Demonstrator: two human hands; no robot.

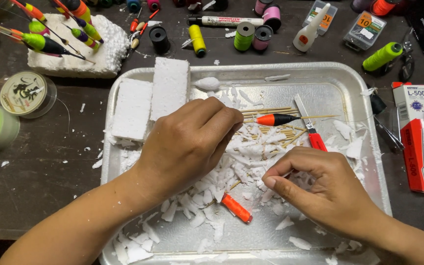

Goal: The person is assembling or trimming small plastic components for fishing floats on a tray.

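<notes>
My left hand (187, 142) hovers palm down over the metal tray (330, 78), fingers curled under. Its fingertips reach the left end of an orange and black fishing float (273, 119) lying on thin bamboo sticks (276, 131). Whatever sits under those fingers is hidden. My right hand (325, 189) rests at the tray's lower right, thumb and forefinger pinched together on what looks like a thin pale stick. White foam shavings (222, 181) cover the tray between both hands. A red-handled utility knife (310, 128) lies just above my right hand. A small orange tube (236, 208) lies in the shavings.
Two white foam blocks (153, 98) lie in the tray's upper left. A foam slab (105, 54) stuck with several painted floats stands behind it. Thread spools (244, 36), a marker (224, 21), a glue bottle (309, 30), a line reel (24, 92) and a red blade box (418, 142) surround the tray.
</notes>
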